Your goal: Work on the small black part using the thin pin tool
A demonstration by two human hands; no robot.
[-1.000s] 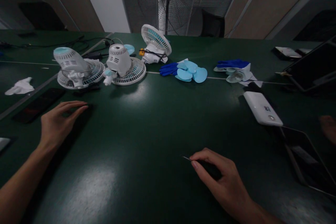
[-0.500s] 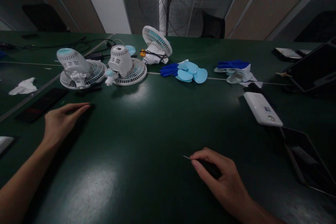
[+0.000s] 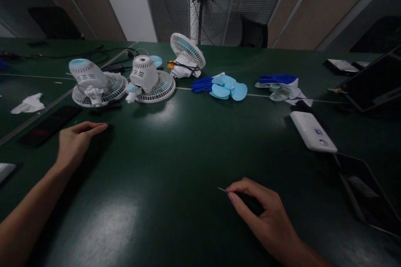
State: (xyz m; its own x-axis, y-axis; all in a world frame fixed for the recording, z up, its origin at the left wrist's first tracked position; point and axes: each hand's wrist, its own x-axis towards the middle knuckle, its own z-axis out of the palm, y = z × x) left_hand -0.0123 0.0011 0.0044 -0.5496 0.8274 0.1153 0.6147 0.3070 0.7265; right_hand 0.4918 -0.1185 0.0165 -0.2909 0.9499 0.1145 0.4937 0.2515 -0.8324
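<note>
My right hand (image 3: 265, 212) is low on the right, thumb and forefinger pinched on a thin metal rod (image 3: 222, 190). Only its slim silvery end shows, pointing left over the green table (image 3: 169, 150). Further left, my left hand (image 3: 78, 137) has its thumb and forefinger pressed together close to the tabletop. Whatever might be between those fingertips is too small or hidden to make out. Beyond this hand lie a white fan head (image 3: 90, 81) and another fan head (image 3: 145, 77), both grille down. A black phone-like slab (image 3: 50, 125) rests beside the left wrist.
Farther back are a tilted fan head (image 3: 188, 54), a light-blue fan blade (image 3: 230, 87) by a blue glove (image 3: 202, 84), and more gloves (image 3: 278, 83). A white device (image 3: 313, 131) and a dark tablet (image 3: 365, 187) lie at right. Crumpled tissue (image 3: 29, 103) sits at left.
My left hand has shifted slightly right, and its fingers have drawn closer together. My right hand stays almost still with the thin metal rod.
</note>
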